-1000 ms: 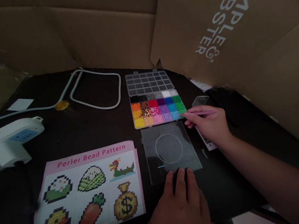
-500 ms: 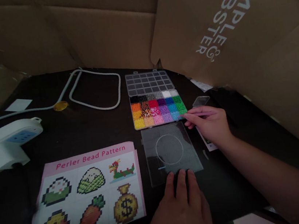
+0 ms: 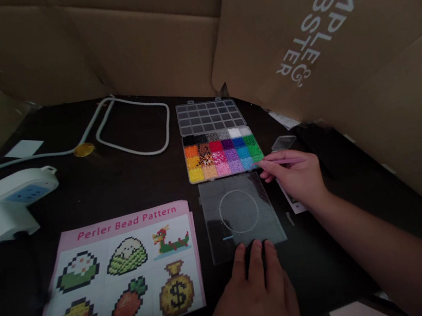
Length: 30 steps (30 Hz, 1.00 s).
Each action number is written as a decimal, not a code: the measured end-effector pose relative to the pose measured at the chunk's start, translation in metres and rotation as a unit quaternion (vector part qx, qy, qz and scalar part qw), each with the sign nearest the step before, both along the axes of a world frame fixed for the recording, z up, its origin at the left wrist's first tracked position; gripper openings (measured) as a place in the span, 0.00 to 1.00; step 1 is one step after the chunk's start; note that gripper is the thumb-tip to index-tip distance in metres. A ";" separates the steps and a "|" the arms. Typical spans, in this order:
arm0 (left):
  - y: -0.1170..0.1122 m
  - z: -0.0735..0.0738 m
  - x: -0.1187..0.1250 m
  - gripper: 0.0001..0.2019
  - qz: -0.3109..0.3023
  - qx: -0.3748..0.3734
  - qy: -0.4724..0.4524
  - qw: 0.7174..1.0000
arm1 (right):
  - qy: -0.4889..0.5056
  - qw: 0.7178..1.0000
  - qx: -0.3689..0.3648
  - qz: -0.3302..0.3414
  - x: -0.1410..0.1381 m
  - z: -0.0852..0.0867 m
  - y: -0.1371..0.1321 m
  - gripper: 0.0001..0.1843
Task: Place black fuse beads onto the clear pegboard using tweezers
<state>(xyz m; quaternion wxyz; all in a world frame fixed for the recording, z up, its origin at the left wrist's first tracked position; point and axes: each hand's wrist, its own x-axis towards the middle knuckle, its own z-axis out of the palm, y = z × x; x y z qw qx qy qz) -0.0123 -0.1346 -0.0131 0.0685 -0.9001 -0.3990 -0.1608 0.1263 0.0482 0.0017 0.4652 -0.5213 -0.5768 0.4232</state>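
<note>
My right hand (image 3: 296, 173) pinches pink tweezers (image 3: 279, 161) whose tip reaches the green and blue cells at the right end of the open bead box (image 3: 222, 155). A clear square pegboard (image 3: 240, 213) lies in front of the box, with a few blue beads near its lower left. My left hand (image 3: 257, 289) rests flat on the table, fingertips pressing the pegboard's near edge, holding nothing. A pink "Perler Bead Pattern" sheet (image 3: 127, 270) lies to the left of the pegboard.
The box's clear lid (image 3: 210, 116) lies folded back. A white power strip (image 3: 5, 203) and its looped cable (image 3: 135, 129) lie on the dark table (image 3: 128, 182) at left. Cardboard walls (image 3: 319, 35) close in behind and on the right. A small clear piece (image 3: 282, 142) sits beside the box.
The view has shifted slightly, so the pattern sheet sits a little lower. Both hands stay where they were.
</note>
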 end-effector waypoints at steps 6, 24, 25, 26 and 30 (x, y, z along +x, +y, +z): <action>0.000 -0.004 0.000 0.27 -0.001 0.008 0.007 1.000 | 0.004 1.000 0.015 0.000 0.000 0.002 -0.002 0.08; 0.000 -0.006 0.000 0.26 0.005 0.018 0.013 1.000 | 0.008 1.000 0.002 0.015 -0.001 -0.006 0.002 0.09; 0.000 -0.006 0.000 0.26 0.005 0.019 0.011 1.000 | 0.009 1.000 0.003 0.015 -0.001 -0.006 0.002 0.09; 0.001 -0.005 0.000 0.25 0.007 0.020 0.008 1.000 | 0.010 1.000 0.003 0.016 -0.001 -0.007 0.002 0.09; 0.002 -0.004 0.000 0.24 0.014 0.029 -0.007 0.999 | 0.020 1.000 0.002 0.022 -0.001 -0.008 0.003 0.07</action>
